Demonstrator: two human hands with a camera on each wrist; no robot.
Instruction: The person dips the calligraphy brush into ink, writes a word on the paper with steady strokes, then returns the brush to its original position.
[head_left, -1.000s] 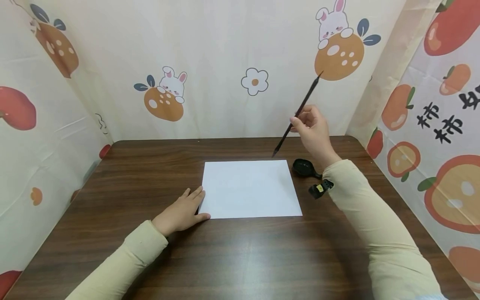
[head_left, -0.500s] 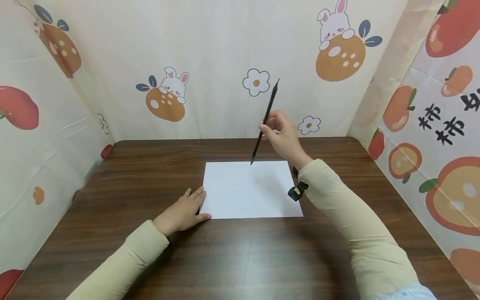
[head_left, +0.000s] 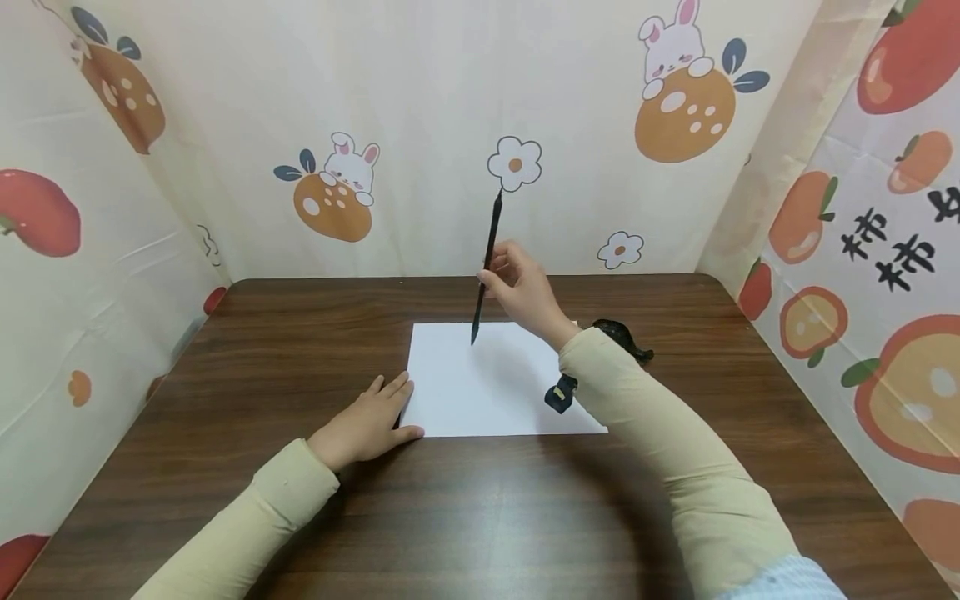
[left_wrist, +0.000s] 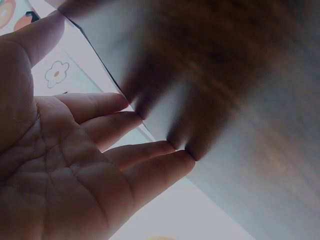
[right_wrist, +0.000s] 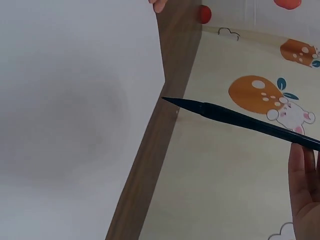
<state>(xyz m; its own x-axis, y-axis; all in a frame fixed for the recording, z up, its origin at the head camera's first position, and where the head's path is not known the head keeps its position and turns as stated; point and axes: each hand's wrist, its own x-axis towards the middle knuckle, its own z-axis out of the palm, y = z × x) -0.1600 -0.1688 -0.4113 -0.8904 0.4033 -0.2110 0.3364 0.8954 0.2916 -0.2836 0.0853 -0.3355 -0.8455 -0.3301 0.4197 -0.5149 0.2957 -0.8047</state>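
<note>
My right hand (head_left: 525, 292) pinches a black writing brush (head_left: 487, 258) around its middle. The brush stands nearly upright, its dark pointed tip close over the upper part of a blank white sheet of paper (head_left: 450, 392). In the right wrist view the brush (right_wrist: 240, 119) shows its tapered tip, and the fingers (right_wrist: 302, 175) hold the shaft at the right edge. My left hand (head_left: 367, 423) rests with fingers spread at the paper's left edge. From the left wrist, the left hand (left_wrist: 75, 165) shows straight fingers whose tips touch the tabletop and paper edge.
A small black dish with a handle (head_left: 626, 340) lies right of the paper, partly hidden behind the right sleeve. A black wrist camera (head_left: 561, 393) hangs from that wrist over the paper. The brown wooden table (head_left: 315, 333) is bounded by printed curtains (head_left: 435, 208).
My right hand has carried the brush leftward from near the black dish to over the paper, and lower. The left hand stays in place.
</note>
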